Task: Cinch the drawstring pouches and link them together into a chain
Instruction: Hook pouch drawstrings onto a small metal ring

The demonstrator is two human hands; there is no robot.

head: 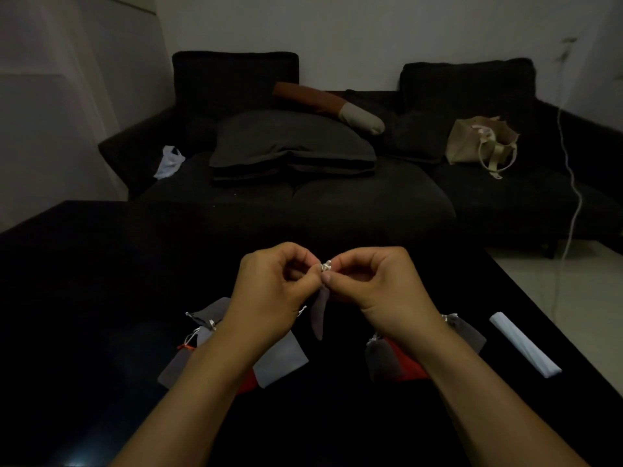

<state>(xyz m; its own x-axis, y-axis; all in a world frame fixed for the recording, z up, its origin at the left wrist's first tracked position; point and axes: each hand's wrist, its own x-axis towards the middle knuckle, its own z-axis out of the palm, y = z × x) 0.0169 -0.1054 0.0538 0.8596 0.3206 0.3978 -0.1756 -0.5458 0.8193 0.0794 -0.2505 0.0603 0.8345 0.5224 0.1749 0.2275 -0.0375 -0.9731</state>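
Showing: a person at a dark table, working a pouch cord at chest height; items listed left to right.
Left pile: several pouches, grey, pale and red, lying on the near left of the table, partly under the left forearm; silver cords show at their necks, and whether they are linked cannot be told.
Left hand: fingers curled, pinching the silver drawstring from the left side.
Held pouch: a narrow grey pouch hanging from the cord between both hands, above the table, its neck gathered.
Right hand: fingers curled, pinching the same cord from the right, thumb tip just beside the knot.
Right pile: grey and red pouches on the near right, partly under the right forearm.
White roll: lying far right on the table, apart from the pouches.
Likely step: tightening or knotting the cord.
Risk: the slick cord may slip from the pinch, letting the pouch drop or the neck loosen; dim light makes the knot hard to judge, so a loop could be missed and the link fail.
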